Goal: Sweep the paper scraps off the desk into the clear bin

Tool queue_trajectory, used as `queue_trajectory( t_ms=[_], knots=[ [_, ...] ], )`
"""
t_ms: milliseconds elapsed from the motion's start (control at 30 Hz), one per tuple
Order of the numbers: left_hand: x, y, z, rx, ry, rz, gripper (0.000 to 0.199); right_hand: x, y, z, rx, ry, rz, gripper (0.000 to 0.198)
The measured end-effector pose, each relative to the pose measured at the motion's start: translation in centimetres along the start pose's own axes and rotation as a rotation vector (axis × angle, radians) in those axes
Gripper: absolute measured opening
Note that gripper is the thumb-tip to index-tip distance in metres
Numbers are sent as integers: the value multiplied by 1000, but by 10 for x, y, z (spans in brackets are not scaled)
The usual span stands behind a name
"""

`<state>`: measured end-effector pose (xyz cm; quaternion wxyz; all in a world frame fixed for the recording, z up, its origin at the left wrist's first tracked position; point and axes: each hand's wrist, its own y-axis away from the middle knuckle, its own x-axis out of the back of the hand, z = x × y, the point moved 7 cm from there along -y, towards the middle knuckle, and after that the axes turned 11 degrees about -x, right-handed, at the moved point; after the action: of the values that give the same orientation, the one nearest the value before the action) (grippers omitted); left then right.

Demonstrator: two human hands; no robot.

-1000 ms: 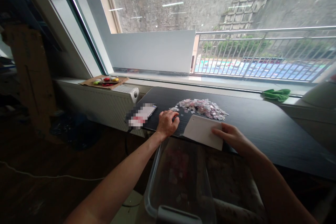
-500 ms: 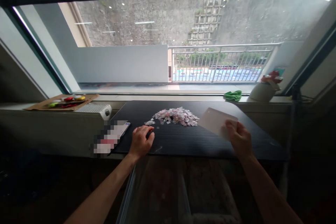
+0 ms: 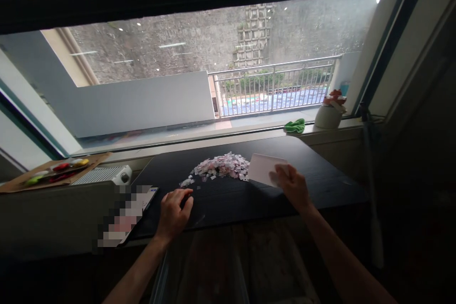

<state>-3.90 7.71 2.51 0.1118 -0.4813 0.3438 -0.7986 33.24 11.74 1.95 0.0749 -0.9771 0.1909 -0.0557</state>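
My left hand rests at the near left part of the dark table. Its fingers are bent and the thumb stands apart from them; I make out nothing held there. Between thumb and fingers, my right hand grips a thin, pale rectangular card with a rounded corner, tilted above the table. A heap of small white and pinkish paper pieces lies just left of the card, which overlaps the heap's right end in view. A few stray pieces lie beyond my left fingertips.
A phone-like device, partly pixelated, lies at the table's left edge. Past it are a white heater and a brown sheet with colourful items. A green cloth and a spray bottle stand on the windowsill.
The camera view has turned and tilted, so everything sits lower and further left. The card has come closer to the paper heap. My left hand stays on the table.
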Motion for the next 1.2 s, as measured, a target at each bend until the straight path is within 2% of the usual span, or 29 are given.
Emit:
queue_trajectory(
  t_ms=[100,333,533,900,1100,1200],
  knots=[
    [0,0,0,0,-7,-4,29,1,2,-2,9,11,12,46],
    [1,-1,3,1,-8,-10,31,-14,6,1,-23,-10,-108,50],
    [3,-2,6,18,2,-18,32,-2,5,-3,-31,-20,-28,45],
    [2,-1,4,25,4,-24,32,-6,6,-4,-29,-43,-58,37],
    [1,-1,3,17,15,-13,34,2,4,-2,-5,-42,34,26],
    [1,-1,3,17,11,-9,34,-1,5,-3,13,-35,-3,29]
  ],
)
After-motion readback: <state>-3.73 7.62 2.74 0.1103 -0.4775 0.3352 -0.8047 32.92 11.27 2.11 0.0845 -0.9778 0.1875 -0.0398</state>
